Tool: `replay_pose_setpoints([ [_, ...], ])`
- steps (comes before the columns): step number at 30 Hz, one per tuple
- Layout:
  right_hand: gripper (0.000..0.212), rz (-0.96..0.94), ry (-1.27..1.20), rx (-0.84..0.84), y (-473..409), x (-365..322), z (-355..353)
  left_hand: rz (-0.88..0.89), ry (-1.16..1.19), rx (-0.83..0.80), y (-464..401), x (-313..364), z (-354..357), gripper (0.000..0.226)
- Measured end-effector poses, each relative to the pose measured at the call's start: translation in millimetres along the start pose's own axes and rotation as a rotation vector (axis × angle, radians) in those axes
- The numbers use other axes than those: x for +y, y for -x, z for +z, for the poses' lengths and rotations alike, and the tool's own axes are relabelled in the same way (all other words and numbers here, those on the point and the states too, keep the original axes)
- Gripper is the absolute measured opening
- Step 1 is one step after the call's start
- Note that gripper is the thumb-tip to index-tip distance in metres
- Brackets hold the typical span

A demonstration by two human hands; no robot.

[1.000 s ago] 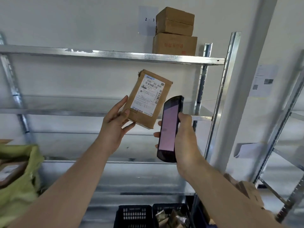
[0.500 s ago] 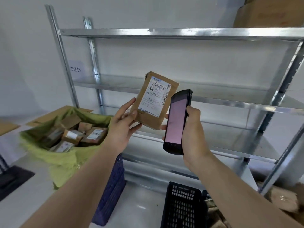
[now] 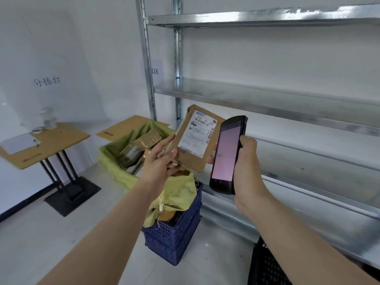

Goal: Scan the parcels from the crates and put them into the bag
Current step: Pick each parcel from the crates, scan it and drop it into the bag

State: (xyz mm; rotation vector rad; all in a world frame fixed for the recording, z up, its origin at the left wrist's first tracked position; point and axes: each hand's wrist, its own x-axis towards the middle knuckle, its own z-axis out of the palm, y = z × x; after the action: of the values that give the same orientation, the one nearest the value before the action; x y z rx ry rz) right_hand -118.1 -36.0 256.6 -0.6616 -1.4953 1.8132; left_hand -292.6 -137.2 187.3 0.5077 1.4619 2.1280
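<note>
Here the left hand (image 3: 162,159) pinches the parcel (image 3: 195,138) upright; the right hand (image 3: 246,167) grips the scanner (image 3: 227,155).

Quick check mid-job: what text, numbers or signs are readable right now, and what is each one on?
"530- D5 A68": white label on the brown parcel in the left hand.
"分拣台": wall sign above the small table.
"区": paper sign behind the shelf post; the rest is hidden.
Label's smaller print and barcodes: too small.
</note>
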Motion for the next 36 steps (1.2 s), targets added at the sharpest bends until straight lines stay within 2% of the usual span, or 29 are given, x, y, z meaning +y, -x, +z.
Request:
replay_pose_setpoints([
  [8, 0.053, 0.154, -0.136, -0.119, -101.7, 55.0, 53.3, -0.052, -0.100, 0.152, -85.0, -12.0, -57.8, 0.038],
  [14, 0.057, 0.192, -0.140, -0.142, -202.0, 105.6, 77.0, -0.101, -0.131, 0.241, -178.1, -43.2, -78.1, 0.040],
  [19, 0.071, 0.283, -0.096, -0.084, -263.0, 131.2, 85.2, -0.186, -0.100, 0.361, -240.3, -71.4, -94.8, 0.050],
  [24, 0.075, 0.362, -0.059, -0.020, -308.7, 152.7, 99.7, -0.269, -0.095, 0.429, -298.5, -86.0, -110.5, 0.038],
  [29, 0.060, 0.422, -0.027, 0.060, -339.5, 174.2, 119.1, -0.364, -0.096, 0.408, -350.7, -100.3, -133.0, 0.036],
  [36, 0.060, 0.407, 0.016, 0.223, -361.8, 203.2, 164.6, -0.466, -0.267, 0.345, -407.8, -105.3, -167.0, 0.040],
])
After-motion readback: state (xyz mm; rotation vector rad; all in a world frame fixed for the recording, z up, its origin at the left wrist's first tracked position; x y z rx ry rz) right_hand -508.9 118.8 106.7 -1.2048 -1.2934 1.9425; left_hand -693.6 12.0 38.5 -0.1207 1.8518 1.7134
